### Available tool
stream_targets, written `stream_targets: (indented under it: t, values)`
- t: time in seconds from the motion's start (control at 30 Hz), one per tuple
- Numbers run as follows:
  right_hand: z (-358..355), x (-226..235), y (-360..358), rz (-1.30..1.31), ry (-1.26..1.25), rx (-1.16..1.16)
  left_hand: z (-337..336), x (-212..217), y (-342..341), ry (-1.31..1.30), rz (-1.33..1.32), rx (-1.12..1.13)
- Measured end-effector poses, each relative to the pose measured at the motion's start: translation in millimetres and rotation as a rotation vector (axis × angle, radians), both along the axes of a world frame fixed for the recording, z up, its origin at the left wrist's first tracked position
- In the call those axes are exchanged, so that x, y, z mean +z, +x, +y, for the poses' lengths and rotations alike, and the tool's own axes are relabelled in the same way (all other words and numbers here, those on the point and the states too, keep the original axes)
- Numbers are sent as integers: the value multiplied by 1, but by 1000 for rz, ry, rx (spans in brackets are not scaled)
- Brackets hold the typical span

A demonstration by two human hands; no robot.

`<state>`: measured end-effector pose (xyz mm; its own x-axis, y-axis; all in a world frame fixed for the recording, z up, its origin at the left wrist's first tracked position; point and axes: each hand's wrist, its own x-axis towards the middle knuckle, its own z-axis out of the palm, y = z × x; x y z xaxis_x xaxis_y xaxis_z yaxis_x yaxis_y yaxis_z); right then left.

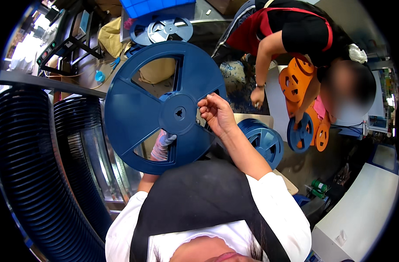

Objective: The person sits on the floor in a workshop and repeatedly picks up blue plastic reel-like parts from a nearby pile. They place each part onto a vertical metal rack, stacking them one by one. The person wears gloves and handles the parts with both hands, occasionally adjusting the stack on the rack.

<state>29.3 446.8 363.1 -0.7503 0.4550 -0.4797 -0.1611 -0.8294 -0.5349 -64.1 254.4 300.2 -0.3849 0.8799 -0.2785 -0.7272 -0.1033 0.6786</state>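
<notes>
A large dark blue plastic reel (138,109) with a round hub and three cut-out windows is held up in front of my chest. My left hand (163,144), in a pale glove, is behind the reel and shows through its lower window, supporting it from the back. My right hand (216,112), bare, has its fingers curled at the reel's right side next to the hub, touching the face of the reel.
Long rows of stacked dark reels (29,174) fill the left. A smaller blue reel stack (266,142) sits at my right. Another person's hand (256,97) reaches down among orange reels (295,78); a grey reel (169,29) lies farther off.
</notes>
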Motion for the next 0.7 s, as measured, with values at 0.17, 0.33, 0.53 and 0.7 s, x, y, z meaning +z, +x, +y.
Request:
stream_targets:
  t: [0.17,0.33,0.53,0.7]
  values:
    - [1,-10,2,-16,59,5,3,10,4,7,-38,12]
    - [2,-4,4,-4,21,-6,4,17,11,4,-123,36]
    - [6,-4,4,-89,85,82,5,16,10,-8,-168,79]
    - [14,32,34,-222,550,15,12,63,14,63,-274,61]
